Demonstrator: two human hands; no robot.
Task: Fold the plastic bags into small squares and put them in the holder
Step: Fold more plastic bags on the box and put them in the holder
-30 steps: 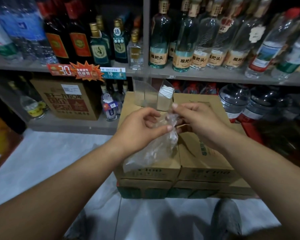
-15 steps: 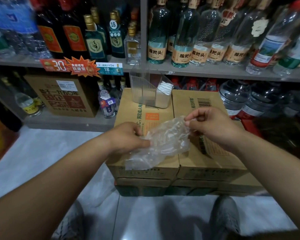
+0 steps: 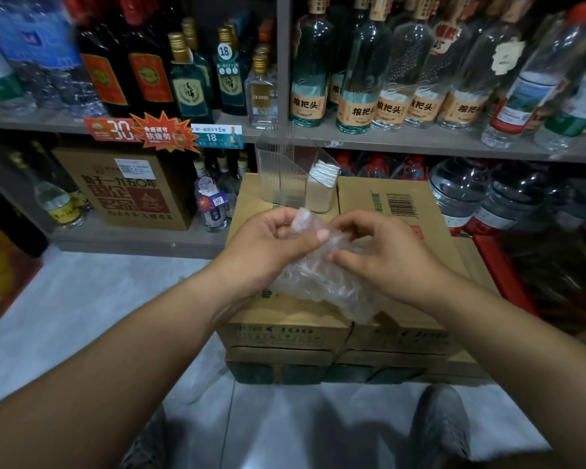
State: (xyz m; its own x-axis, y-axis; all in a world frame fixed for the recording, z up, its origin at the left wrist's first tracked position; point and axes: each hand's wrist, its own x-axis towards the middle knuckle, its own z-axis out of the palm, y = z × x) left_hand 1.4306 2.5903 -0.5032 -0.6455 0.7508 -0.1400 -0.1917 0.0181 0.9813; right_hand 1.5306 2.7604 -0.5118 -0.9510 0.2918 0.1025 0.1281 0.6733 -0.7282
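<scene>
Just in front of the clear holder (image 3: 295,174), over the cardboard boxes (image 3: 403,204) it stood on, my left hand (image 3: 274,245) and right hand (image 3: 383,252) each pinched the crumpled clear plastic bag (image 3: 322,282), held close together, I judge, to start a fold.

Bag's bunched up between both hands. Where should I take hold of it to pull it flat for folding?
Take the loose lower end of the plastic bag, coming from the right and below with the right hand. The left hand pinches the upper corner, and that lower end hangs free and crumpled over the cardboard box, so pulling it away should stretch the film flat.
</scene>
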